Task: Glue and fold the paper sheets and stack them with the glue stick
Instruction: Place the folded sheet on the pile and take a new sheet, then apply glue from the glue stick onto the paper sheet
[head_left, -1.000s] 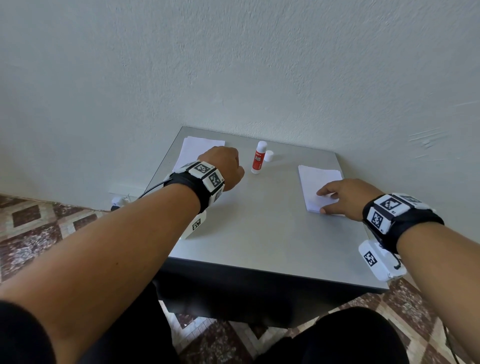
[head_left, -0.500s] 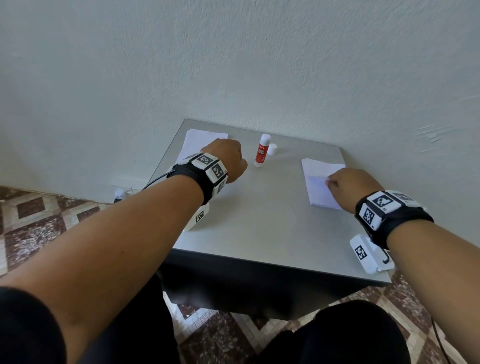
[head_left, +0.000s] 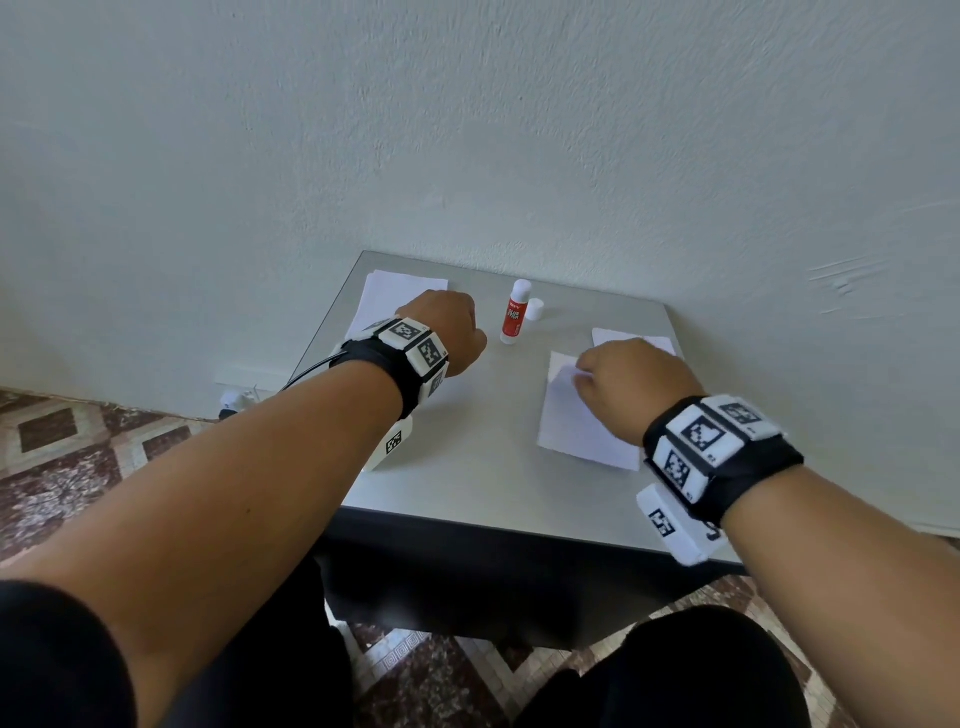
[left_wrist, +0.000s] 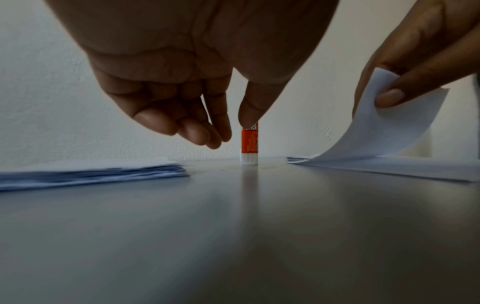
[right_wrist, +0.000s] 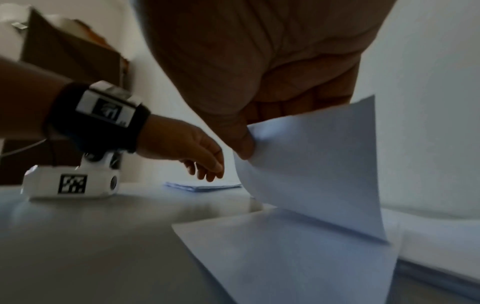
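Seated at a small grey desk set against a pale plastered wall, a person works with both forearms reaching over the top; the right hand pinches the far corner of a white paper sheet between thumb and fingers, the grip closed on the corner and lifting it so the sheet curls upward while its near part lies flat on the desk; the right wrist view shows that raised sheet bending over more white paper beneath and beside it; a further edge of paper shows beyond the hand, toward the wall. Over on the other side, the left hand hovers above the desk with its fingers hanging loosely curled, the grip holding nothing; below and beyond it lies a stack of paper, its layered edges plain in the left wrist view. Between the two hands, near the wall, a red-and-white glue stick stands upright on the desk, uncapped, with its white cap just beside it; both wrists carry black bands with black-and-white markers; patterned floor tiles show to the left.
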